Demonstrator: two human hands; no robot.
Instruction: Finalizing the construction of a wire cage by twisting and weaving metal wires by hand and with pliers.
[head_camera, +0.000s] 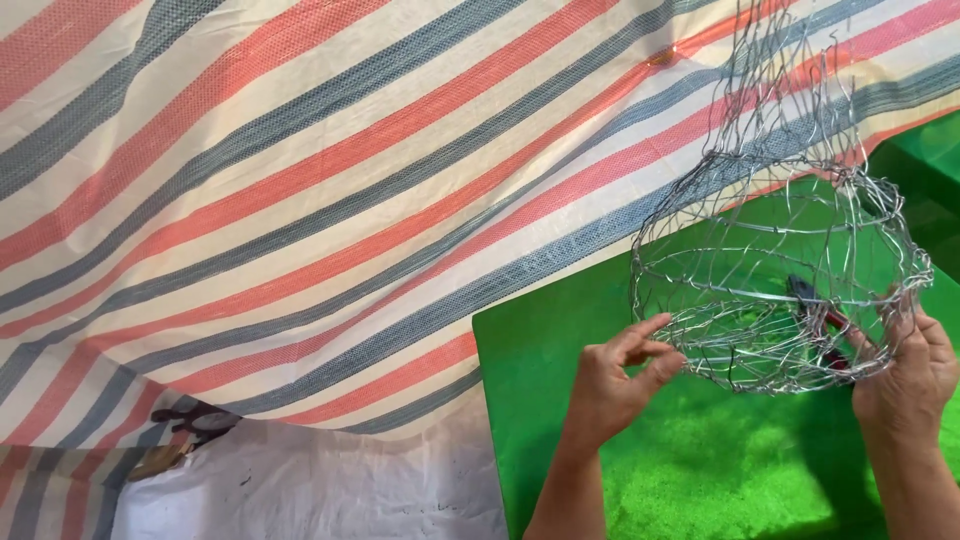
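Above green counter (560, 350), you hold wire-mesh basket (780, 290) aloft: left hand (615, 385) fingers pinched narrow on lower rim, right hand (915, 375) fingers curled round opposite rim. Striped tarp (300, 200) behind.

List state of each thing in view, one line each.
wire mesh basket: held up off the green surface, open weave, upper wires loose and unfinished.
left hand: pinching the basket's lower rim.
right hand: gripping the basket's right side.
pliers: red-handled, seen through the mesh; how they are held is unclear.
green surface: flat, under the hands.
striped tarp: draped, creased.
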